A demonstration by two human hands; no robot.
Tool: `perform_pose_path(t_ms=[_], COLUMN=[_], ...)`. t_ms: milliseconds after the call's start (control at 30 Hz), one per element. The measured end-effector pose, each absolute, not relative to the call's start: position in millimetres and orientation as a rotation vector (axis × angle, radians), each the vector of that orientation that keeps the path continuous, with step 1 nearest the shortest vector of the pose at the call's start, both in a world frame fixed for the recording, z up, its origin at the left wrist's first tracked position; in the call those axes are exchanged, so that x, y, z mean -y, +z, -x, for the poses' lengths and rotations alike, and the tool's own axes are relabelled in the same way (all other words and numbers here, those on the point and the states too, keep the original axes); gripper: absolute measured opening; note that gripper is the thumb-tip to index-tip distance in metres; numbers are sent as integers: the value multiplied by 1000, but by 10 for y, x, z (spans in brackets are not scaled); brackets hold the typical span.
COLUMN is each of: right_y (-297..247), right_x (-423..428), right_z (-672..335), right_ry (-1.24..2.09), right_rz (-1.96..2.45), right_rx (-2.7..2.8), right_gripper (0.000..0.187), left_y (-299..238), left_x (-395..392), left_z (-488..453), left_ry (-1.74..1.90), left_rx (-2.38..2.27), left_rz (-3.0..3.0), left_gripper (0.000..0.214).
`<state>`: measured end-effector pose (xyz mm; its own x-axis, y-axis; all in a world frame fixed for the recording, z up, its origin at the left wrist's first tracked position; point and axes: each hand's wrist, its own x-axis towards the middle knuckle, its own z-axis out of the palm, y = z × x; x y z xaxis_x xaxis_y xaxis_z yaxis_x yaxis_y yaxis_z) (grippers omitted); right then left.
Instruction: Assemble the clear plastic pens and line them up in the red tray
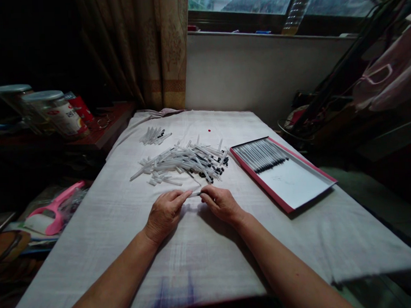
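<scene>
Both hands are working at the near middle of the white cloth-covered counter. The left hand and the right hand are meeting fingertip to fingertip, and btwn them they're pinching a short clear plastic tube, which is lying roughly level just above the cloth. Each grip is closing on one end of it: left thumb and forefinger on the left end, the right ones on the right end. The piece is small and dim, so it's hard to say whether it's one part or two.

Just beyond the hands, a loose heap of clear plastic tubes w/ black tips is lying spread over the cloth. A smaller bunch of the same tubes is sitting farther off, to the left. On the right, a shallow red-edged white tray is carrying a neat row of clear pens at its far end. Off the counter's left side, lidded glass jars and a pink plastic tool are sitting in shadow.

The tube is looking light and slick, so a soft pinch w/ the pads near each end prob. suits it best, ends in line, wrists resting on the cloth for steadiness. Working low over the counter means a slip is landing on cloth, short of the heap.
</scene>
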<state>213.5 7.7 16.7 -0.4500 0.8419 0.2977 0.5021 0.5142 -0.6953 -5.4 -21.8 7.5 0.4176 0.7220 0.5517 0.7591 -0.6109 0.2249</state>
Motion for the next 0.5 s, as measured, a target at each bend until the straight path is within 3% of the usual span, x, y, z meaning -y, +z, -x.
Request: perform_pose_path(t_ms=[233,367,500], right_y=[172,156,143], right_x=[-81,-88,-79], right_z=[-2133,-2111,-2036], right_ry=[667,670,990], right_rz=[1055,1087,1133], right_rx=[2156,2159,1954], right_gripper=[14,30,43], left_y=[53,39,25], left_x=[218,213,205], left_z=[53,62,81], left_ry=[-940,-941,-970], left_rx=[1358,1315,1211], left_rz=[2609,2610,2528], left_gripper=[50,47,41])
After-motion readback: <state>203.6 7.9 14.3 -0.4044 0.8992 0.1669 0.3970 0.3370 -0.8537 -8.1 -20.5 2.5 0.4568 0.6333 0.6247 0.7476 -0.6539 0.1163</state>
